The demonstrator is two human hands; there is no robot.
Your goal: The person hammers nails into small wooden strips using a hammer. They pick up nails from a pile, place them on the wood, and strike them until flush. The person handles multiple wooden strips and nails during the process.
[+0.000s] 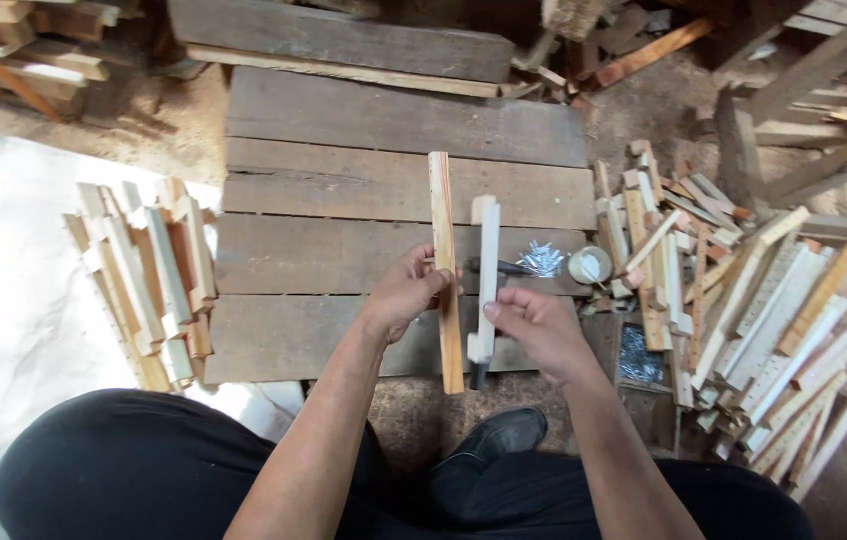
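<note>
My left hand grips a long light-brown wooden slat that stands lengthwise over the dark plank platform. My right hand holds a shorter whitish slat just to the right of it, roughly parallel and close beside it. A dark-handled tool lies on the planks behind the slats, partly hidden by them. A small heap of shiny nails lies just right of the whitish slat.
A round pale container sits by the nails. A stacked bundle of slats lies at left on a white sheet. A large loose pile of slats fills the right, with a box of nails. My shoe is below.
</note>
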